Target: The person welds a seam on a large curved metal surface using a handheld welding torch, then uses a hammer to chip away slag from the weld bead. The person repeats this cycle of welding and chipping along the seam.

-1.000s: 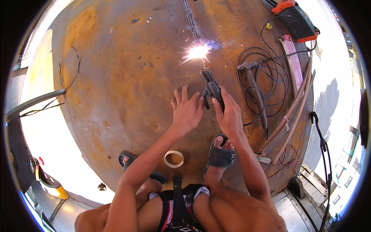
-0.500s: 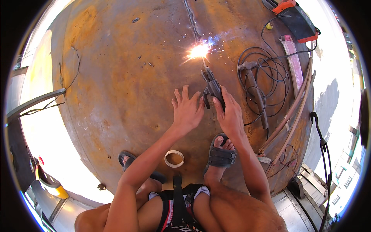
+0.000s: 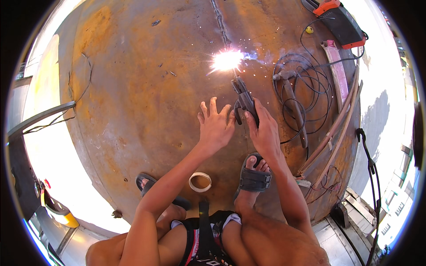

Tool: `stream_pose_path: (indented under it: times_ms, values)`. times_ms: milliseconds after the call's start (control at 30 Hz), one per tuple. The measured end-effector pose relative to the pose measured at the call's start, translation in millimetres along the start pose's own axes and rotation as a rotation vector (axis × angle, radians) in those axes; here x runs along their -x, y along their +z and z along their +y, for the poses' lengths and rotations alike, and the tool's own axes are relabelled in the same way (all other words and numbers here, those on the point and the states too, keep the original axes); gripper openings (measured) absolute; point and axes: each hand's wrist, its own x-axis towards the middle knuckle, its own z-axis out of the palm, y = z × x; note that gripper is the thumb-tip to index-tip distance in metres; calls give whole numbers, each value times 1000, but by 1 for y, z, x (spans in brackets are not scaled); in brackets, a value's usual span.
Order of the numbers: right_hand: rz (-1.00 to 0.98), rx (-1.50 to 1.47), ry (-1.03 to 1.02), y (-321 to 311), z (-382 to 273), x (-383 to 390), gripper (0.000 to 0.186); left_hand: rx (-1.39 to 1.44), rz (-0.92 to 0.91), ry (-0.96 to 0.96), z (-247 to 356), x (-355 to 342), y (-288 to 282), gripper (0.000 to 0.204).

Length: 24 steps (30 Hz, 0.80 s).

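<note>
My right hand point(image 3: 265, 129) is wrapped round a black electrode holder point(image 3: 244, 96) that points away from me. A short welding rod point(image 3: 235, 72) sticks out of its far end. Where the rod meets the rusty metal sheet point(image 3: 146, 111), a bright arc point(image 3: 226, 60) burns, throwing sparks and bluish smoke, and its glare hides the rod's tip. A dark weld seam point(image 3: 220, 23) runs from the arc toward the far edge. Beside the holder, my left hand point(image 3: 216, 126) has its fingers spread, with the thumb close to the holder's lever; whether they touch I cannot tell.
To the right lie a hammer point(image 3: 293, 104), a coiled black cable point(image 3: 320, 84), a pink rod packet point(image 3: 336, 73) and an orange-and-black welding machine point(image 3: 344, 26). A pale ring point(image 3: 200, 182) sits between my sandalled feet. Thin wires point(image 3: 90, 73) lie on the left.
The arc's glare has grown brighter and wider, reaching slightly left. The smoke has drifted right. Both hands and the holder stay almost in place.
</note>
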Motion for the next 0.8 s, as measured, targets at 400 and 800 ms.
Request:
stream_pose_path:
  times_ms: [400,800]
  values:
    - [2,-2,-5,0,1,-2,48,13,16,0,1,0,1,49]
    - [8,7,-12,0,2,-3,48,15,9,0,3,-2,0,49]
